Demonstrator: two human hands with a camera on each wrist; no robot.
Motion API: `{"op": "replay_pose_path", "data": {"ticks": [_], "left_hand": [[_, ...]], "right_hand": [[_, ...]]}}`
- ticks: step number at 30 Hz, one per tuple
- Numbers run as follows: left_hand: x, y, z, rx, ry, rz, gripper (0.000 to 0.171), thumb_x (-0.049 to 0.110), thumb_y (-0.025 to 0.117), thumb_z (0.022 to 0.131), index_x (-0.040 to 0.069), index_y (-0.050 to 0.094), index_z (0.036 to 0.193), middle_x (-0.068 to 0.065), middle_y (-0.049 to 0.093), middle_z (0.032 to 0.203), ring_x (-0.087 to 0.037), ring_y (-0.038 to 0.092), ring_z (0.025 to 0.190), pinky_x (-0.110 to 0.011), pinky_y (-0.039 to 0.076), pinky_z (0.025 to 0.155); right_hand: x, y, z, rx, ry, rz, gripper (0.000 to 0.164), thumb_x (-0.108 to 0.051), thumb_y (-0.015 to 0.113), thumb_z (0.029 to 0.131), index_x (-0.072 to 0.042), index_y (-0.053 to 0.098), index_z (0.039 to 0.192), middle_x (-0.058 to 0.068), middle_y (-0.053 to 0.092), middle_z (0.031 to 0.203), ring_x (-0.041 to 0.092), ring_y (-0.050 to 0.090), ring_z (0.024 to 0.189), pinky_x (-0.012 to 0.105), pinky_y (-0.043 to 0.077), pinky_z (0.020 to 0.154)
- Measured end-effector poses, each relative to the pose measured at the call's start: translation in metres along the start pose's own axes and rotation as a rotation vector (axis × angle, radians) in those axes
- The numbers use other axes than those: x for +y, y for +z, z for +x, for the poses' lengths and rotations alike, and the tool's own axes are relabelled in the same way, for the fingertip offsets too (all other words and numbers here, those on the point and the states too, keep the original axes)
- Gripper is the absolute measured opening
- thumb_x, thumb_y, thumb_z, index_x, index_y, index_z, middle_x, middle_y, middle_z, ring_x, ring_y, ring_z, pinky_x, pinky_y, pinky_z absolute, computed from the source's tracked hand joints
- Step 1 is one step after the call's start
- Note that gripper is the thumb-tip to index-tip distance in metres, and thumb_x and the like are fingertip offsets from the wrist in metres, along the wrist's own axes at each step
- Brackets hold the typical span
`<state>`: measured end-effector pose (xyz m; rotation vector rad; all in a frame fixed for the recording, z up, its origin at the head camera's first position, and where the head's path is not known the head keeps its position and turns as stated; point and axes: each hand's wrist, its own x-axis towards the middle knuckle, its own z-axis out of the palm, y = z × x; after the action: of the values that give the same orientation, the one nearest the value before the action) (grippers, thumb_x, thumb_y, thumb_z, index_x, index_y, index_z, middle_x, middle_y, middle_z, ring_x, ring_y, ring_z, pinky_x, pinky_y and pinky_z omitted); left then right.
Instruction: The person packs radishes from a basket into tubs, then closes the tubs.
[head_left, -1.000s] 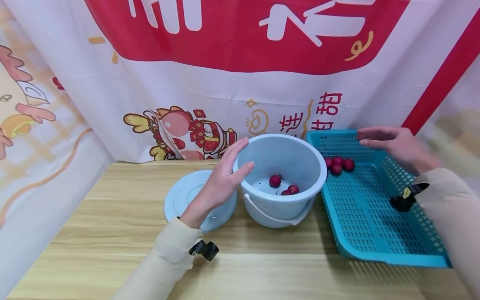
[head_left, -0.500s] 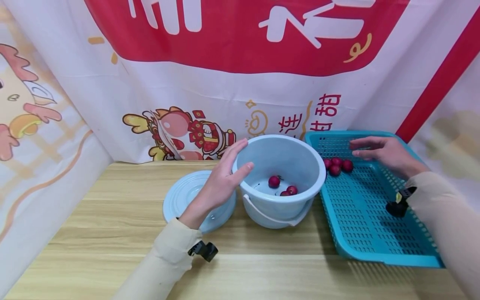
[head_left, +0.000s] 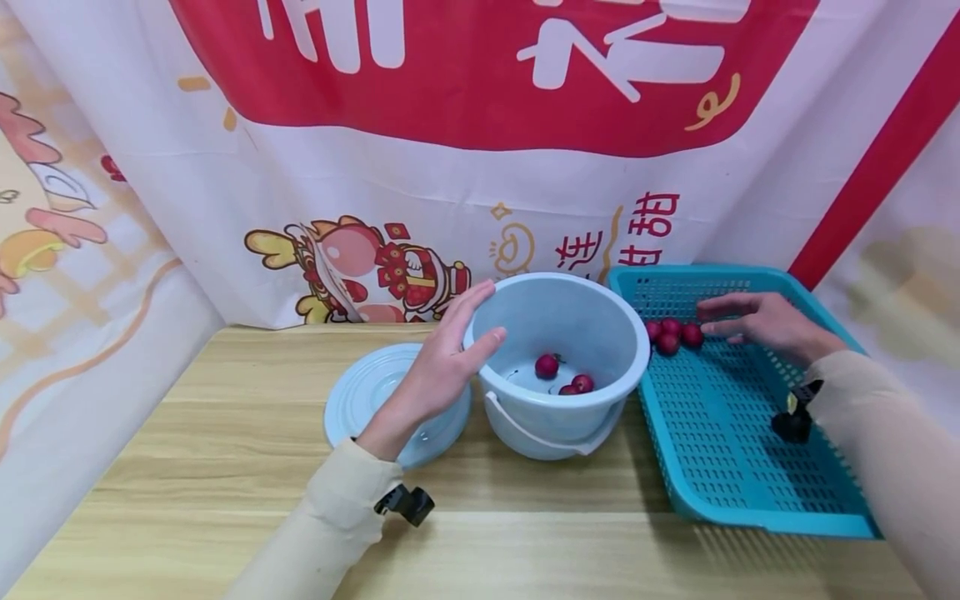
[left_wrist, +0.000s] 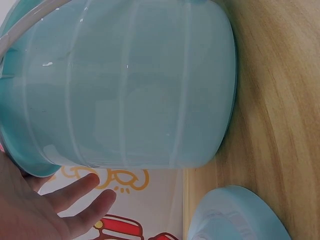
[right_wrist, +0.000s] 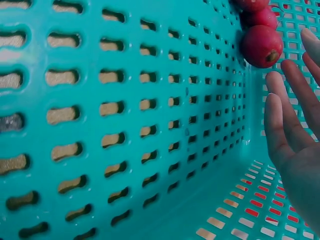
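A light blue bucket (head_left: 558,425) stands upright on the table, with three red radishes (head_left: 546,366) visible on its floor. My left hand (head_left: 450,358) rests at the bucket's left rim, fingers extended and thumb over the edge. In the left wrist view, its fingers (left_wrist: 75,192) show beside the rim. To the right is a teal perforated basket (head_left: 716,417) with several radishes (head_left: 667,342) bunched in its far left corner. Inside the basket, my right hand (head_left: 772,323) holds nothing; its loosely extended fingertips are right by the nearest radish (right_wrist: 262,46).
A light blue lid (head_left: 356,400) lies on the wooden table (head_left: 225,467), left of the bucket. Behind everything hangs a printed cloth (head_left: 375,192). The basket's raised walls surround the right hand, and its left edge sits close against the bucket.
My right hand has moved down and left into the basket, from above its far wall to beside the radishes. The left hand has stayed at the bucket rim.
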<state>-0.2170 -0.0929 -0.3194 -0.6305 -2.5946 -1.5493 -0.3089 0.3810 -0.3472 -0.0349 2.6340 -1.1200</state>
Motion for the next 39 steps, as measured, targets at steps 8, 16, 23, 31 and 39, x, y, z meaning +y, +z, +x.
{"op": "replay_pose_path", "data": {"ticks": [8,16,23,31,39], "left_hand": [[-0.002,-0.003,-0.003,0.008,-0.012,0.016,0.064,0.045,0.054,0.107,0.033,0.033,0.166,0.012,0.024,0.176,-0.021,0.023,0.165,-0.071,0.025,0.127],[-0.003,-0.003,-0.003,0.005,-0.001,0.008,0.065,0.047,0.053,0.107,0.031,0.032,0.167,0.011,0.024,0.176,-0.02,0.022,0.165,-0.07,0.025,0.128],[-0.002,-0.001,-0.002,0.004,0.0,0.002,0.065,0.043,0.054,0.107,0.03,0.032,0.167,0.012,0.024,0.176,-0.02,0.023,0.164,-0.07,0.026,0.128],[-0.002,0.0,0.0,0.006,-0.002,0.004,0.064,0.041,0.054,0.108,0.03,0.033,0.167,0.013,0.024,0.176,-0.02,0.023,0.164,-0.07,0.026,0.128],[0.001,0.001,0.0,0.005,-0.009,0.012,0.066,0.044,0.055,0.107,0.031,0.032,0.167,0.011,0.024,0.176,-0.021,0.023,0.164,-0.071,0.027,0.127]], "right_hand": [[0.0,0.007,0.006,-0.031,0.024,-0.003,0.071,-0.032,0.071,0.102,-0.004,0.042,0.161,0.03,0.037,0.164,0.051,0.035,0.148,0.056,0.058,0.107],[0.0,0.008,0.006,-0.054,0.035,-0.062,0.067,-0.034,0.07,0.102,-0.004,0.047,0.158,0.032,0.04,0.161,0.049,0.044,0.138,0.048,0.061,0.098],[0.002,0.011,0.007,-0.062,0.031,-0.124,0.067,-0.035,0.071,0.102,-0.003,0.049,0.156,0.034,0.045,0.157,0.05,0.048,0.133,0.052,0.058,0.097],[-0.002,0.013,0.007,-0.035,0.008,-0.193,0.064,-0.032,0.073,0.1,-0.001,0.053,0.152,0.036,0.05,0.152,0.053,0.048,0.132,0.062,0.055,0.098],[-0.009,0.012,0.008,0.008,-0.044,-0.247,0.062,-0.035,0.078,0.097,-0.002,0.06,0.146,0.033,0.057,0.145,0.051,0.05,0.127,0.057,0.056,0.093]]}}
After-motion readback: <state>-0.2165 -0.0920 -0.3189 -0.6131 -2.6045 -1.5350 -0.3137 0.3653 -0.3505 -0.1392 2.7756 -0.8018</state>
